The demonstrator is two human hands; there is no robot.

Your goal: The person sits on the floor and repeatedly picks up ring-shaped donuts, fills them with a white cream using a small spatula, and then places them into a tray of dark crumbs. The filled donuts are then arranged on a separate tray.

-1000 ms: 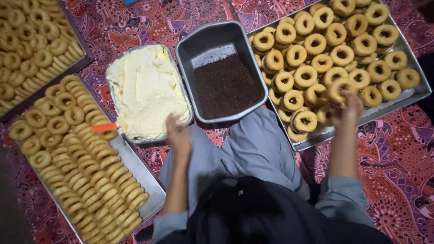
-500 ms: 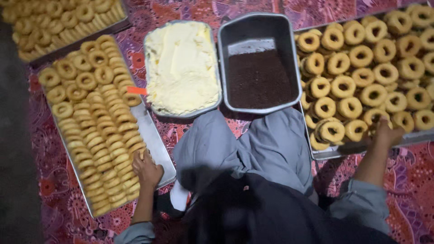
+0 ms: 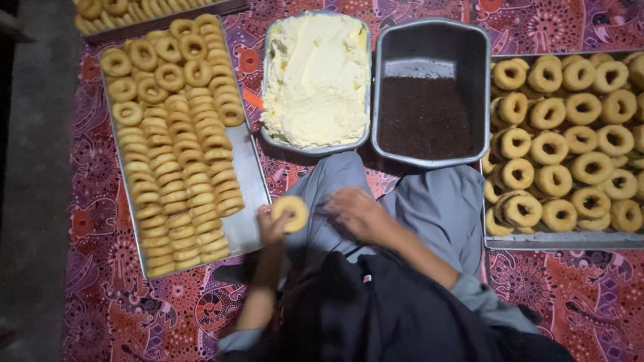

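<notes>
My left hand [image 3: 270, 226] holds a plain ring doughnut [image 3: 290, 213] just off the near right corner of the left metal tray [image 3: 249, 175], which carries rows of doughnuts standing on edge. My right hand [image 3: 359, 211] rests over my grey-trousered lap beside that doughnut, fingers curled; nothing shows in it. Ahead of my knees sit a tin of pale yellow cream [image 3: 315, 77] and a tin of dark chocolate sprinkles [image 3: 429, 114]. The right tray [image 3: 563, 240] holds doughnuts lying flat.
A third tray of doughnuts [image 3: 154, 9] lies at the top left edge. An orange utensil handle [image 3: 253, 99] pokes out by the cream tin. Everything rests on a red patterned cloth [image 3: 121, 302]; a grey bare floor strip [image 3: 30, 201] runs along the left.
My right hand left the right tray and came to my lap. A doughnut now sits in my left hand, which rose from the tray's edge. The view shifted left.
</notes>
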